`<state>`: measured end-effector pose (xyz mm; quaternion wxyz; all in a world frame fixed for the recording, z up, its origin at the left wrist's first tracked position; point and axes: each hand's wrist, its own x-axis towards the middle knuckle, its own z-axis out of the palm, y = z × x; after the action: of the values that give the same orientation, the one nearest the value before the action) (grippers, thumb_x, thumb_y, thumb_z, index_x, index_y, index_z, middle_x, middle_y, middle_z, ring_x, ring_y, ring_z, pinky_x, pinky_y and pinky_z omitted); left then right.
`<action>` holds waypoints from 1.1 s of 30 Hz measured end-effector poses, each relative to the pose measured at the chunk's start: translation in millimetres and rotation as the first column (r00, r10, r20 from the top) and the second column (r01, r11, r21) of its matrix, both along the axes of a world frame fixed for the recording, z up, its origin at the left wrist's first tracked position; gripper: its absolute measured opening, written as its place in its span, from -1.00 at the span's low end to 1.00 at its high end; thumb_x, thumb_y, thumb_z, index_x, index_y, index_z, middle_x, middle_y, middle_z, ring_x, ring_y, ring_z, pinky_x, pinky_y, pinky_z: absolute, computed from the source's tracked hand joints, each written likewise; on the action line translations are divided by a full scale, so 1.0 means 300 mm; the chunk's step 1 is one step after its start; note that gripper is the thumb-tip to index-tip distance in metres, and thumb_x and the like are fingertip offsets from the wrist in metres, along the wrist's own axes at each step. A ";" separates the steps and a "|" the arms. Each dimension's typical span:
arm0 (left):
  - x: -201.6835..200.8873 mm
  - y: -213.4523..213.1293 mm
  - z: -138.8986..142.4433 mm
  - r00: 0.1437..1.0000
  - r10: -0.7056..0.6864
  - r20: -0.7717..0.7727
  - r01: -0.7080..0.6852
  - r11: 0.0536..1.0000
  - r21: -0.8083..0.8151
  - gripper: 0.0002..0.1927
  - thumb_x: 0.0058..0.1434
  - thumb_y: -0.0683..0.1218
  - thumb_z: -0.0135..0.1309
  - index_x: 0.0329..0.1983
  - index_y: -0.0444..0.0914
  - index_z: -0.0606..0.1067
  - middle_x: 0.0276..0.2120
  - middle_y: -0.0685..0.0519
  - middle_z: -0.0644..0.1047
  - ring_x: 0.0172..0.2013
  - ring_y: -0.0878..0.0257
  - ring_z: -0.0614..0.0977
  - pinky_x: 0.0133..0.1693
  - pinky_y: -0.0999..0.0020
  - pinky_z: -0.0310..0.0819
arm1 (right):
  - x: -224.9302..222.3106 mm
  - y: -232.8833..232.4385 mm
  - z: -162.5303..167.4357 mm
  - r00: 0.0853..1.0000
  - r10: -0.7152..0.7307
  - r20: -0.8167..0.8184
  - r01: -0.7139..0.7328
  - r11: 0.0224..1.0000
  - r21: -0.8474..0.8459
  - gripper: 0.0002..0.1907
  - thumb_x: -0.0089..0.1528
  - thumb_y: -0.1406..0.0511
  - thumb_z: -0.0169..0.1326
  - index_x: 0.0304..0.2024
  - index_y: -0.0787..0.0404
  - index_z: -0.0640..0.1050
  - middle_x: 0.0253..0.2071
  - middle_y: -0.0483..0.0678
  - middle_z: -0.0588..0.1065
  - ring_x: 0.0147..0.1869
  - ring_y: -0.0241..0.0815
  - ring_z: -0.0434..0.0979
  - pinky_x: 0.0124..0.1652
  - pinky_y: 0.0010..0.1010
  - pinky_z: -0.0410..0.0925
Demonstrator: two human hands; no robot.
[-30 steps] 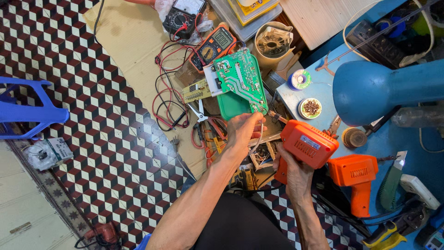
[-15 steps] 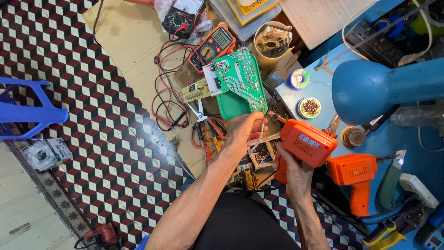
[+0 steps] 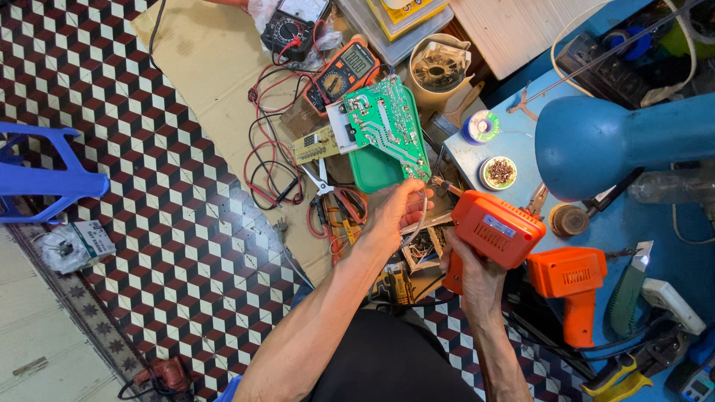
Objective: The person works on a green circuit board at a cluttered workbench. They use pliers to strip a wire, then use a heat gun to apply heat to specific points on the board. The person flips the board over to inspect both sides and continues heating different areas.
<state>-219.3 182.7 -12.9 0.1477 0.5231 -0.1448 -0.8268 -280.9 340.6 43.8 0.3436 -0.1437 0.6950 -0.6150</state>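
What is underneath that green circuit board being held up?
Below the green circuit board lies a green plastic tray. The left hand holds the board's lower corner. The tray's contents are covered.

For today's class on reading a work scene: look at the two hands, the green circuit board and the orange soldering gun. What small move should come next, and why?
Probably ease the soldering gun tip the last bit onto the lower corner of the green circuit board. The right hand grips the gun with its tip aimed at that corner, seemingly just short of it, while the left hand holds the board up by that end, copper side showing.
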 end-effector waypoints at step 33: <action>0.006 -0.009 0.016 0.999 -0.040 0.031 0.040 0.999 0.002 -0.62 0.08 -0.09 0.23 -0.09 -0.41 0.55 -0.26 -0.12 0.69 -0.41 0.23 0.71 -0.53 0.56 0.55 | -0.004 0.007 -0.004 1.000 0.011 -0.002 -0.011 1.000 0.012 -0.89 0.30 0.32 0.13 -0.18 0.25 0.53 -0.53 -0.09 0.45 -0.54 -0.29 0.46 -0.48 -0.42 0.41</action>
<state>-217.6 180.1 -8.1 0.1284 0.5330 -0.1571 -0.8214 -282.2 342.8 42.6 0.3470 -0.1461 0.6983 -0.6088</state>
